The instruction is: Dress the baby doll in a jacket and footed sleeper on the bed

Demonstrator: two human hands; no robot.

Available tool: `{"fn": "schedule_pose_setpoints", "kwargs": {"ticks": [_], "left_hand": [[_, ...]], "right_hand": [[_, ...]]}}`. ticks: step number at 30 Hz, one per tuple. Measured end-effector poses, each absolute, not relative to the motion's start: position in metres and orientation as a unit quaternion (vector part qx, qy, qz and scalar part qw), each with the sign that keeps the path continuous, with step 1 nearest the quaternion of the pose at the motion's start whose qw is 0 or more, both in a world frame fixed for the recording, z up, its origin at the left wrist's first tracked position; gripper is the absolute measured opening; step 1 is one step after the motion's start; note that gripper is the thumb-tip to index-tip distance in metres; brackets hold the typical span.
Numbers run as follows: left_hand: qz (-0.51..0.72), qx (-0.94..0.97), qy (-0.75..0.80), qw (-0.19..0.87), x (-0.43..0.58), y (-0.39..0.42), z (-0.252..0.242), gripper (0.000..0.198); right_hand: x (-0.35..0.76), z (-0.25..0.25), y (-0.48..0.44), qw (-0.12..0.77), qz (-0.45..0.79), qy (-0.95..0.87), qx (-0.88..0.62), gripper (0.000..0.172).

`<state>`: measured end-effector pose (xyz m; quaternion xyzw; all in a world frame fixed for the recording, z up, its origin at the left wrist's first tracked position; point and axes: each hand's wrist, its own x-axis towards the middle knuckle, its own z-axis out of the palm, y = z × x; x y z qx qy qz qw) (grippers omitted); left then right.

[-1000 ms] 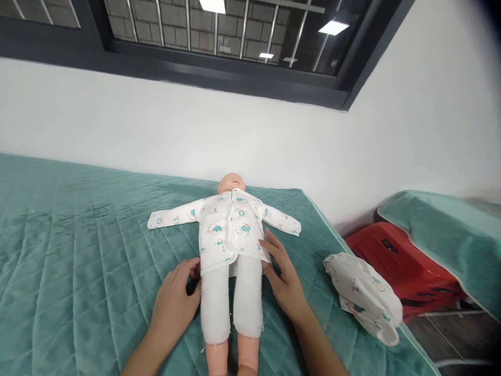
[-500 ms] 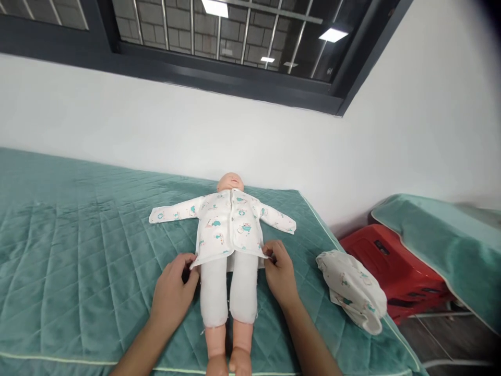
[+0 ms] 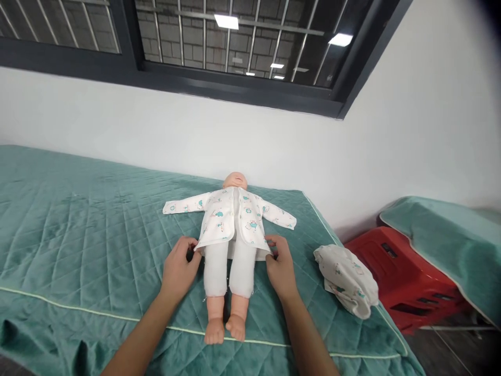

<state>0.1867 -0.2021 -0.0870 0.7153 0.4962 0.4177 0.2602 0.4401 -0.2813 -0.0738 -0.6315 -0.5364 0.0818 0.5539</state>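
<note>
On its back lies a baby doll (image 3: 228, 269) with white padded legs and bare feet, its head toward the wall. It wears a white baby jacket (image 3: 219, 222) printed with small green figures, sleeves spread to both sides and the front edges parted in the middle. My left hand (image 3: 180, 266) pinches the jacket's lower left corner beside the doll's hip. At the lower right corner my right hand (image 3: 281, 263) pinches the hem in the same way. The fingertips are partly hidden by the cloth.
A crumpled white printed garment (image 3: 347, 279) lies to the right, near the edge of the green quilted bedspread (image 3: 97, 235). Beyond that edge stands a red plastic stool (image 3: 407, 277), partly under another green cover (image 3: 450, 240). Behind are a white wall and a barred window (image 3: 235, 42).
The jacket's front edges have parted wider at the hem, with both hands still holding the corners. The view has shifted, so the doll's feet and the bed's front edge show more fully.
</note>
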Motion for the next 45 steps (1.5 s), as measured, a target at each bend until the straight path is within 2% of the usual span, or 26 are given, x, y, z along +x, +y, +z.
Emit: {"fn": "schedule_pose_setpoints", "kwargs": {"ticks": [4, 7, 9, 13, 15, 19, 24, 31, 36, 45], "left_hand": [[0.434, 0.711, 0.487, 0.264, 0.188, -0.203, -0.084, 0.020], [0.459, 0.702, 0.461, 0.289, 0.186, -0.205, -0.083, 0.019], [0.488, 0.684, 0.439, 0.318, 0.184, -0.204, -0.083, 0.022], [0.512, 0.617, 0.445, 0.398, 0.188, -0.191, -0.081, 0.026], [0.519, 0.557, 0.433, 0.483, 0.197, -0.181, -0.076, 0.032], [0.516, 0.401, 0.342, 0.675, 0.223, -0.153, -0.061, 0.035], [0.411, 0.240, 0.288, 0.831, 0.252, -0.118, -0.050, 0.035], [0.395, 0.227, 0.248, 0.855, 0.282, -0.087, -0.047, 0.035], [0.371, 0.205, 0.250, 0.871, 0.288, -0.078, -0.048, 0.036], [0.406, 0.216, 0.247, 0.853, 0.285, -0.083, -0.052, 0.037]], "right_hand": [[0.435, -0.073, -0.288, 0.598, 0.155, -0.513, -0.596, 0.041], [0.443, -0.074, -0.287, 0.702, 0.270, -0.383, -0.537, 0.028], [0.456, -0.074, -0.280, 0.741, 0.360, -0.289, -0.487, 0.025], [0.486, -0.074, -0.250, 0.724, 0.497, -0.228, -0.420, 0.012], [0.494, -0.073, -0.231, 0.714, 0.525, -0.226, -0.405, 0.007], [0.490, -0.069, -0.195, 0.708, 0.543, -0.237, -0.384, 0.019], [0.477, -0.064, -0.176, 0.672, 0.575, -0.277, -0.375, 0.033], [0.487, -0.061, -0.179, 0.684, 0.507, -0.340, -0.400, 0.048], [0.487, -0.062, -0.172, 0.679, 0.483, -0.326, -0.446, 0.046], [0.491, -0.069, -0.154, 0.670, 0.558, -0.257, -0.417, 0.038]]}}
